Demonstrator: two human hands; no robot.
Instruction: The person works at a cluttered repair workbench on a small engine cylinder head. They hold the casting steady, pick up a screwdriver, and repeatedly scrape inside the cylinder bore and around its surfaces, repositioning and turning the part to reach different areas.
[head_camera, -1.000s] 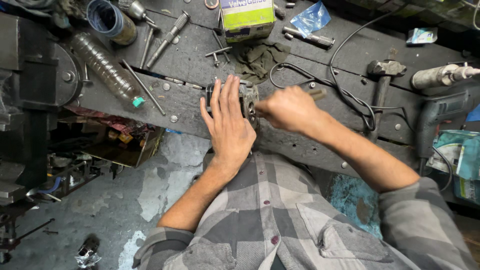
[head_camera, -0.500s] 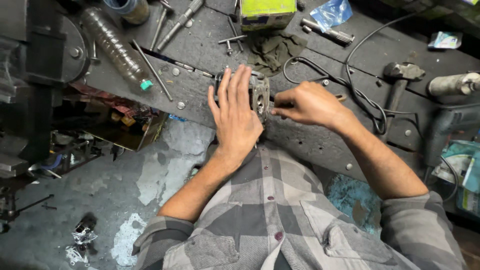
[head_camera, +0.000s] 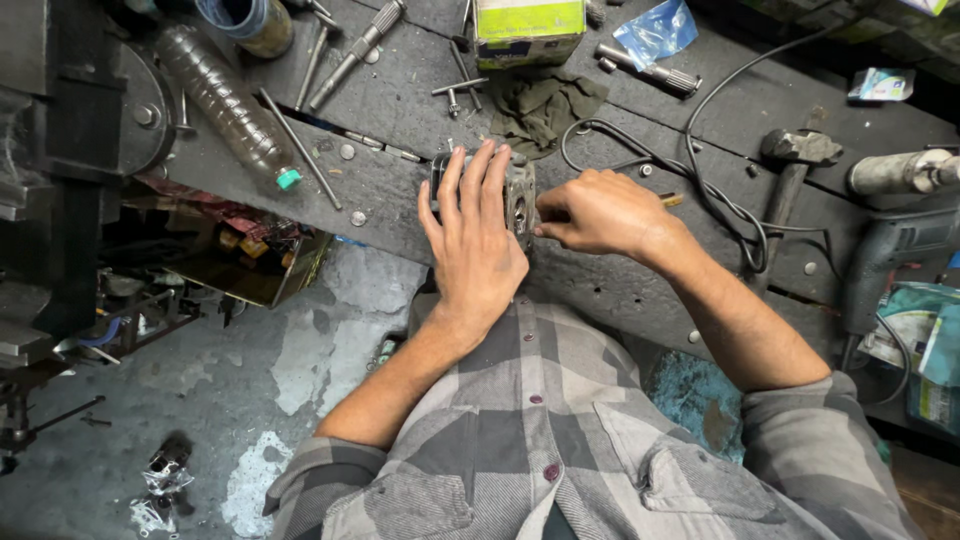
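Lying flat, open left hand (head_camera: 475, 240) covers a grey metal part (head_camera: 519, 195); right hand (head_camera: 600, 212) pinches its edge

A dark, scuffed workbench (head_camera: 400, 190) stands over a stained, patchy grey concrete floor (head_camera: 200, 400).

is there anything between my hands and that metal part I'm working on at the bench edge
Nothing visible stands between them. The left hand lies flat on the metal part, and the right hand touches its right side with the fingertips. The dark rag and black cable lie clear of both.
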